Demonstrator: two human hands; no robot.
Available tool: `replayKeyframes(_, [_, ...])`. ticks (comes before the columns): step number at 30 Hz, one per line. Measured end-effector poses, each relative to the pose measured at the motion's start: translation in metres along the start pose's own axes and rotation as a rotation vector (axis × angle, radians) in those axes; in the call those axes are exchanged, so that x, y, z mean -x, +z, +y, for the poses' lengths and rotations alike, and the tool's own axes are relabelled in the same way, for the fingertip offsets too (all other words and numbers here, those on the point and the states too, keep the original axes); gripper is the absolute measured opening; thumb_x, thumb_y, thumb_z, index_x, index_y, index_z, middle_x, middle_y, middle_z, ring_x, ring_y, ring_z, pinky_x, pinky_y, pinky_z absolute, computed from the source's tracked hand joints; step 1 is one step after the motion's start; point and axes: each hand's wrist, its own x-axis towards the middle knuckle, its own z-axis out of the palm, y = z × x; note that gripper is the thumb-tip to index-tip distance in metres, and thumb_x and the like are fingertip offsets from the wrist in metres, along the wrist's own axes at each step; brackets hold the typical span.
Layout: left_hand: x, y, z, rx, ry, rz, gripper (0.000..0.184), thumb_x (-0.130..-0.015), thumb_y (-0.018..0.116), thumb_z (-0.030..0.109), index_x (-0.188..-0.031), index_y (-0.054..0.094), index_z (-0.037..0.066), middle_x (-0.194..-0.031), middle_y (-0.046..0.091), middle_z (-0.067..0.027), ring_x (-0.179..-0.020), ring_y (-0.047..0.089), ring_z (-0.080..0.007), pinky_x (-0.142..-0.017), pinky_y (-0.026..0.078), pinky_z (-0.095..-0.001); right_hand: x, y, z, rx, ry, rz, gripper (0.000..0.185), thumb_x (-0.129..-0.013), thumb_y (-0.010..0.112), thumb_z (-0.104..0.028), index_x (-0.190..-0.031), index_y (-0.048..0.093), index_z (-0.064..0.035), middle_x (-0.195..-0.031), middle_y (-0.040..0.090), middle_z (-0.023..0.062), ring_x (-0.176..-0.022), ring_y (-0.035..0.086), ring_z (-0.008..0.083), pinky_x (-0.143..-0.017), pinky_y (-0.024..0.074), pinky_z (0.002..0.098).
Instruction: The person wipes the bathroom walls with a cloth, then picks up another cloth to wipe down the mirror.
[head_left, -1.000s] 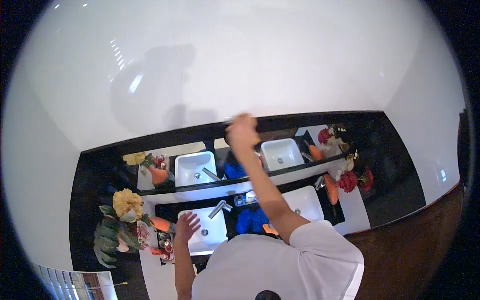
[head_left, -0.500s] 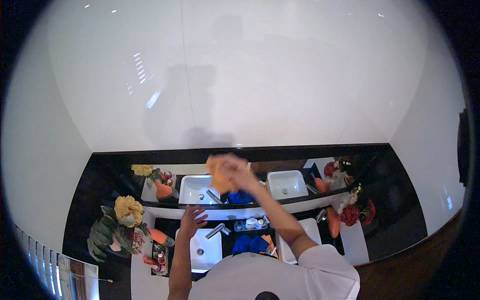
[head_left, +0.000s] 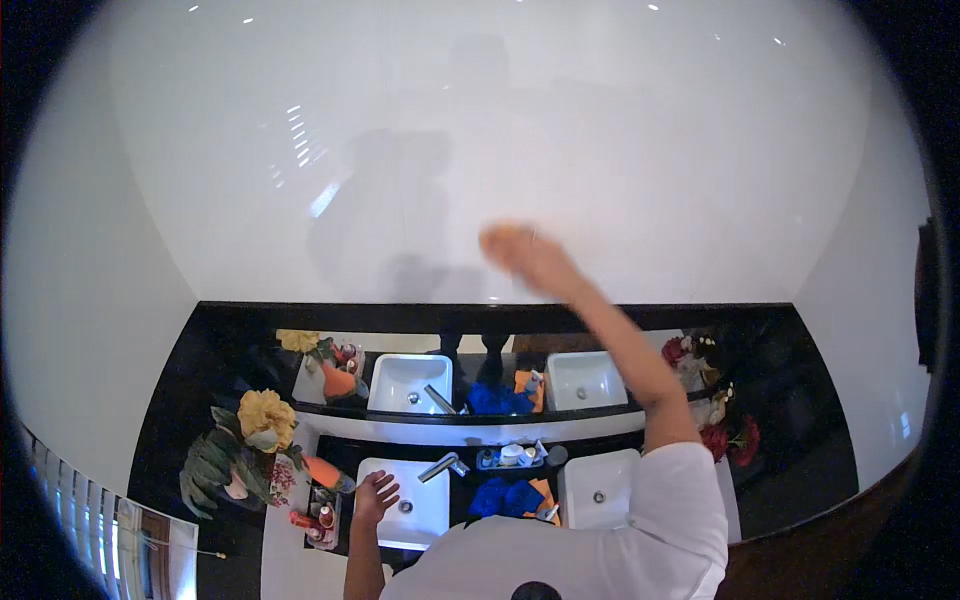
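My right hand [head_left: 540,265] is raised in front of the white wall [head_left: 640,170], above the mirror's dark top edge, and is smeared by motion. Its fingers are closed on an orange cloth [head_left: 497,240], of which only a small blurred part shows. My left hand [head_left: 374,497] hangs over the left side of the left sink [head_left: 430,500], holding nothing, with its fingers apart. Beside it is a chrome faucet [head_left: 440,467]. Whether the cloth touches the wall I cannot tell.
A long mirror [head_left: 480,345] reflects the counter. Between the left sink and the right sink [head_left: 615,480] lie blue cloths [head_left: 503,497], another orange cloth [head_left: 542,497] and a small toiletry tray [head_left: 512,457]. Yellow flowers [head_left: 266,420] stand left, red flowers [head_left: 743,440] right.
My right hand has moved up and to the right with the orange cloth, from in front of the mirror to the wall. My left hand has lowered from the mirror's bottom edge to the left sink.
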Motion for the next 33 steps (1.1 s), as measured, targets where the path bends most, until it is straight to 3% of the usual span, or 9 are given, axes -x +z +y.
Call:
replayKeyframes(1, [0.001,0.0,0.0,-0.007,0.005,-0.001,0.043,-0.086,0.046,0.031,-0.12,0.043,0.005,-0.122,0.05,-0.014,-0.107,0.052,-0.0339,-0.088,0.041,-0.0492,0.029,0.033,0.01,0.044,-0.269,0.002,0.035,-0.084,0.052,-0.014,-0.119,0.054,-0.0104,-0.124,0.053,0.009,-0.114,0.049,0.0255,-0.098,0.037,0.0384])
replayKeyframes(8, [0.017,0.035,0.041,-0.026,0.13,-0.331,0.046,-0.088,0.048,0.035,-0.126,0.043,0.01,-0.124,0.049,-0.0119,-0.108,0.052,-0.0307,-0.087,0.044,-0.0443,0.05,0.077,-0.027,-1.475,0.469,-0.215,0.031,-0.085,0.055,-0.011,-0.116,0.055,-0.0056,-0.11,0.06,0.006,-0.099,0.056,0.0162,-0.088,0.0447,0.0301])
replayKeyframes(13, [0.016,0.102,0.061,-0.196,0.129,-0.573,0.047,-0.088,0.053,0.03,-0.125,0.041,0.005,-0.122,0.051,-0.0149,-0.106,0.055,-0.032,-0.088,0.047,-0.0422,0.071,0.15,-0.143,-1.044,0.409,-0.474,0.029,-0.086,0.057,-0.02,-0.109,0.057,-0.0043,-0.103,0.059,0.008,-0.101,0.055,0.0187,-0.088,0.0431,0.0316])
replayKeyframes(15, [-0.015,0.096,0.045,-0.478,0.092,-0.502,0.046,-0.086,0.056,0.026,-0.125,0.042,0.006,-0.116,0.054,-0.0154,-0.1,0.059,-0.0285,-0.08,0.051,-0.0384,0.086,0.187,-0.18,-0.949,0.077,-0.361,0.026,-0.084,0.057,-0.026,-0.1,0.06,-0.0049,-0.098,0.059,0.0128,-0.095,0.056,0.0263,-0.086,0.0437,0.0369])
replayKeyframes(22, [-0.102,-0.003,-0.029,-1.015,0.395,-0.273,0.028,-0.083,0.059,0.021,-0.107,0.058,0.007,-0.096,0.061,-0.006,-0.083,0.062,-0.019,-0.062,0.052,-0.0372,0.123,0.248,-0.239,-0.914,0.053,-0.501,0.032,-0.083,0.058,-0.028,-0.104,0.06,-0.0031,-0.095,0.058,0.0147,-0.094,0.055,0.0303,-0.084,0.0444,0.0372])
replayKeyframes(26, [-0.099,-0.036,-0.04,-0.59,-0.058,-0.095,0.036,-0.065,0.072,0.016,-0.1,0.062,0.008,-0.093,0.063,-0.0067,-0.082,0.063,-0.0205,-0.067,0.051,-0.0381,0.148,0.265,-0.221,-1.169,0.293,-0.598,0.025,-0.086,0.059,-0.014,-0.107,0.056,-0.0015,-0.096,0.059,0.0115,-0.086,0.058,0.0174,-0.077,0.0474,0.0296])
replayKeyframes(28, [-0.102,-0.073,-0.058,-1.476,0.559,-0.296,0.04,-0.064,0.073,0.012,-0.102,0.061,0.008,-0.093,0.064,-0.0082,-0.075,0.064,-0.0253,-0.066,0.052,-0.0382,0.163,0.257,-0.215,-1.545,0.586,-0.699,0.025,-0.086,0.061,-0.013,-0.107,0.052,-0.0035,-0.088,0.062,0.0079,-0.07,0.058,0.0125,-0.06,0.049,0.0259])
replayKeyframes(30, [-0.082,-0.075,-0.059,-1.144,0.077,-0.126,0.027,-0.073,0.064,0.013,-0.1,0.062,0.009,-0.088,0.064,-0.0083,-0.071,0.064,-0.0225,-0.056,0.053,-0.039,0.187,0.276,-0.205,-1.322,0.594,-0.635,0.027,-0.085,0.062,-0.02,-0.105,0.054,-0.0039,-0.082,0.06,0.0049,-0.064,0.056,0.0116,-0.049,0.0454,0.0258])
replayKeyframes(33, [-0.061,-0.094,-0.079,-0.782,0.164,-0.055,0.016,-0.078,0.057,0.02,-0.084,0.062,0.007,-0.074,0.06,-0.0097,-0.056,0.06,-0.0192,-0.045,0.049,-0.0361,0.212,0.284,-0.193,-1.147,0.597,-0.69,0.033,-0.083,0.063,-0.024,-0.107,0.057,-0.0025,-0.088,0.062,0.0068,-0.075,0.059,0.0136,-0.066,0.0504,0.0292])
